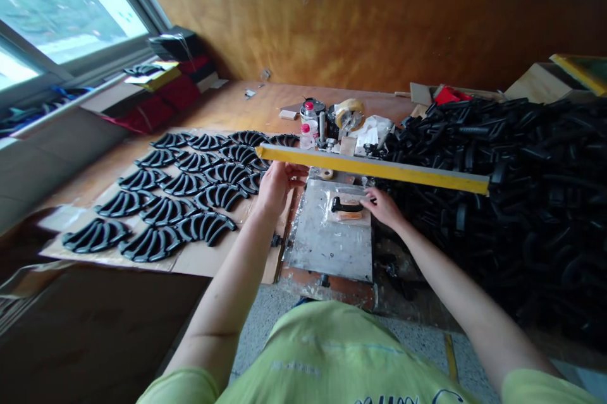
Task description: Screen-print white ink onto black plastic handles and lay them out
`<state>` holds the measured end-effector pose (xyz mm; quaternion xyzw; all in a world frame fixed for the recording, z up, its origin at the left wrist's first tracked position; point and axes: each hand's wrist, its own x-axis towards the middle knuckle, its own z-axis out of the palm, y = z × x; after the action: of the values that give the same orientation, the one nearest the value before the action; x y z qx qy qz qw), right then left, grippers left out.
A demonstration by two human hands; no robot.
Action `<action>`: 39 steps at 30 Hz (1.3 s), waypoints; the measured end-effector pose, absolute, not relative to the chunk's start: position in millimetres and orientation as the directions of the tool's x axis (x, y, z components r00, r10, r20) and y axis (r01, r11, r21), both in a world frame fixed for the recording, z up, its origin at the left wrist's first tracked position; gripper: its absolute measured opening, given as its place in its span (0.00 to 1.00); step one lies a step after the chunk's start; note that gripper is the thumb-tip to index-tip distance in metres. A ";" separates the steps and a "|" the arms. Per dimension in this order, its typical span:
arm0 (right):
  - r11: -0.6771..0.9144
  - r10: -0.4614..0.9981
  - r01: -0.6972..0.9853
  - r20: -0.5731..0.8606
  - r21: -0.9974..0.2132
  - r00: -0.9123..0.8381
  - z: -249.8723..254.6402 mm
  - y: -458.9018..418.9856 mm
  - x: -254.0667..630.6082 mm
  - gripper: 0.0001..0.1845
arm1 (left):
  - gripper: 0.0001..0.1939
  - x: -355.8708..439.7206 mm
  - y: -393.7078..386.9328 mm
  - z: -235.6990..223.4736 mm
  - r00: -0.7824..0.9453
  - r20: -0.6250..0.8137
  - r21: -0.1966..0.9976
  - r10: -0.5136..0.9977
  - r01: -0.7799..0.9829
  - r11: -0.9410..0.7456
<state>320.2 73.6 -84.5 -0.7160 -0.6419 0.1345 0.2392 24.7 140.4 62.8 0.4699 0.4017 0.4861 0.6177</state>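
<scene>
My right hand (383,207) pinches the right end of a small curved black handle (348,205). The handle lies on a clear-taped patch with an orange-brown strip (349,215), on a grey metal plate (327,246). Above the plate a long yellow bar (374,167), like the front edge of a raised frame, runs from left to right. My left hand (276,188) is just under the bar's left end, left of the plate. Its fingers stretch rightward and look apart, partly hidden by the bar; I see nothing held in them.
Rows of black handles (165,209) lie fanned on cardboard to the left. A large heap of black handles (512,220) fills the right. Behind the bar stand red-capped bottles (307,137) and a tape roll (349,114). Boxes (164,100) sit by the window.
</scene>
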 end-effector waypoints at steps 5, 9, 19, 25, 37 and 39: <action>0.154 0.988 0.922 0.078 -0.356 -0.135 -82.1 64.3 281.8 0.10 | 0.31 20.4 105.2 16.0 0.262 -0.194 0.958 0.945 -0.157 0.240; 0.352 0.934 0.868 0.194 -0.350 -0.301 -49.0 49.2 238.8 0.06 | 0.33 16.8 44.6 -28.8 0.445 -0.472 0.837 0.761 -0.045 0.545; 0.599 0.765 0.652 0.094 -0.464 -0.637 -78.3 87.1 77.7 0.15 | 0.30 -92.7 -5.2 -117.1 -0.345 -0.566 0.824 0.749 -0.257 0.505; 0.364 0.801 0.848 -0.335 -0.385 -0.496 -121.4 132.5 14.1 0.21 | 0.30 -143.7 -16.0 -170.4 -0.460 -0.616 0.737 0.640 -0.049 0.674; 0.369 0.794 0.853 -0.352 -0.370 -0.496 -137.2 148.7 -7.1 0.22 | 0.18 -121.3 -17.4 -163.8 -0.563 -0.247 0.782 0.788 0.365 0.505; 0.373 0.795 0.851 -0.346 -0.369 -0.499 -135.4 148.5 -3.7 0.19 | 0.21 -113.1 -12.9 -162.8 -0.502 -0.175 0.736 0.847 0.504 0.451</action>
<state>-3.7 148.5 -135.4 -0.4975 -0.8268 0.2564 -0.0551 -113.1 -12.9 -162.8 0.4184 0.8073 0.3151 0.2718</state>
